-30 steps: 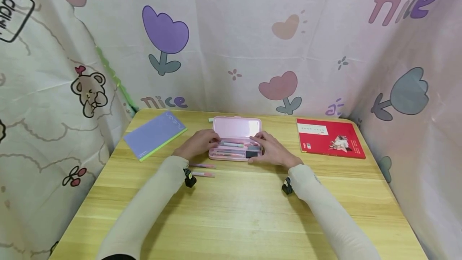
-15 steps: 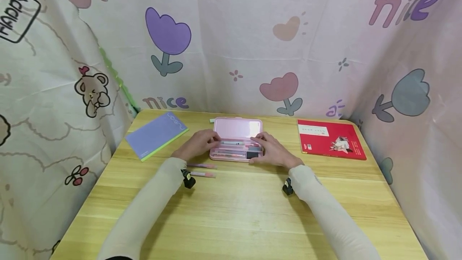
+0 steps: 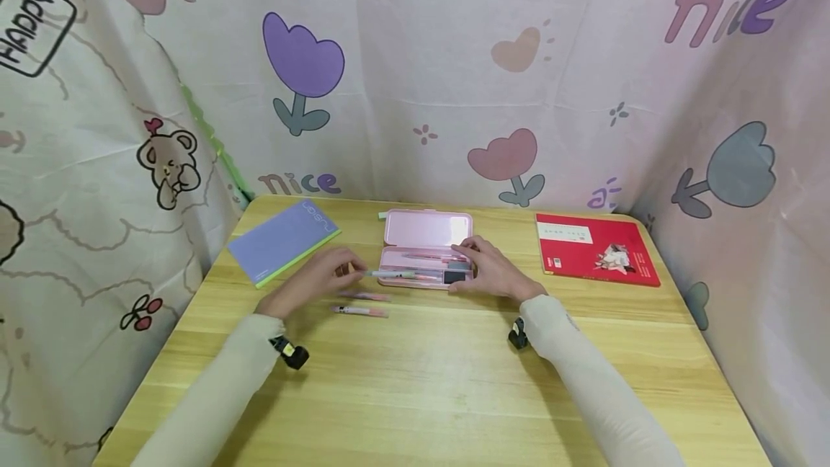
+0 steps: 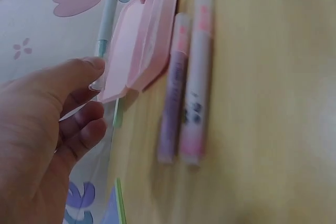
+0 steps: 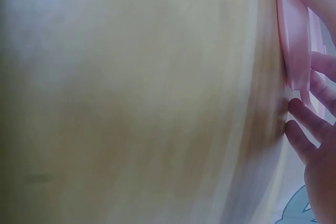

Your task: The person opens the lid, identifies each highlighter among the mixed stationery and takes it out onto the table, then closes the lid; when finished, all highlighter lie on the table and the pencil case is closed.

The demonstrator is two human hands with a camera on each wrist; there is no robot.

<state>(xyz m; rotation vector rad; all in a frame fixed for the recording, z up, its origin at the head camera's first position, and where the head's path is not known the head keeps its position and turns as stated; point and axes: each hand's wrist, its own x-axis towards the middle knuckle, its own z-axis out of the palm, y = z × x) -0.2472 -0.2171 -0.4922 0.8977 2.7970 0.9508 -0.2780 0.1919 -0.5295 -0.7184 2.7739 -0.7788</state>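
Observation:
My left hand (image 3: 318, 279) pinches one end of a white marker with a green cap (image 4: 108, 14). In the head view that marker reaches rightward over the left front of an open pink pencil case (image 3: 428, 228). My right hand (image 3: 496, 271) grips the case's right end, thumb at the near side, as the right wrist view also shows along the pink wall (image 5: 296, 40). Inside the case lie a slim pen (image 3: 431, 257), a black block (image 3: 453, 277) and a grey block. A purple marker (image 4: 173, 98) and a white-and-pink marker (image 4: 197, 87) lie side by side on the table.
A blue-purple notebook (image 3: 282, 240) with a green edge lies at the back left. On the back right is a red book (image 3: 596, 249). A patterned curtain (image 3: 402, 78) hangs behind the wooden table (image 3: 441, 380). Something pale green pokes out beside the case lid.
The left hand has moved left and toward me, lifting the green-capped marker out of the case's rear compartment. My right hand stays on the case.

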